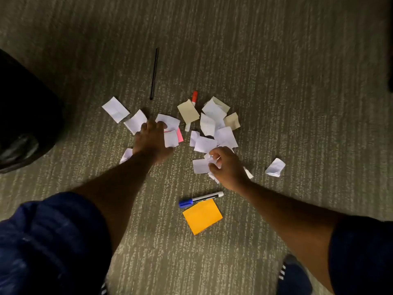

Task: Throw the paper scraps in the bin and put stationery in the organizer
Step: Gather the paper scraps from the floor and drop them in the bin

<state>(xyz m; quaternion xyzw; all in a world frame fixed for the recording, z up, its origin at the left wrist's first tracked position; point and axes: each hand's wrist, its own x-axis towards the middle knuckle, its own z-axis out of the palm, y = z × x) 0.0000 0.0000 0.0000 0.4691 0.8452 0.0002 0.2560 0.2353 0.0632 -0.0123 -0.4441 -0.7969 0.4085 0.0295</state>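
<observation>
My right hand (228, 167) grips a small bunch of white scraps (205, 144), with my fingers (213, 166) curled tight round them. My left hand (152, 141) is down on more scraps with its fingers bent over them, but I cannot tell if they hold one. Most scraps lie spread on the floor (276, 81), between my hands and just past them. The bin (25, 124) is at my left, near the pile.

Here is what could go wrong. The scraps are thin and light. If I grab too many, some may slip out on the way to the bin and drop on the floor. The red marker (194, 96) is partly under a tan scrap, so I might scoop it up with the paper and throw it away. The pink note (180, 136) hides under white scraps by my left hand, so it could go in the bin too. The blue marker (200, 199), the orange note (202, 218) and the black pen (154, 73) lie apart from the pile, so they look safe. One scrap sits off to the right, and I could miss it. I cannot see the organizer.
</observation>
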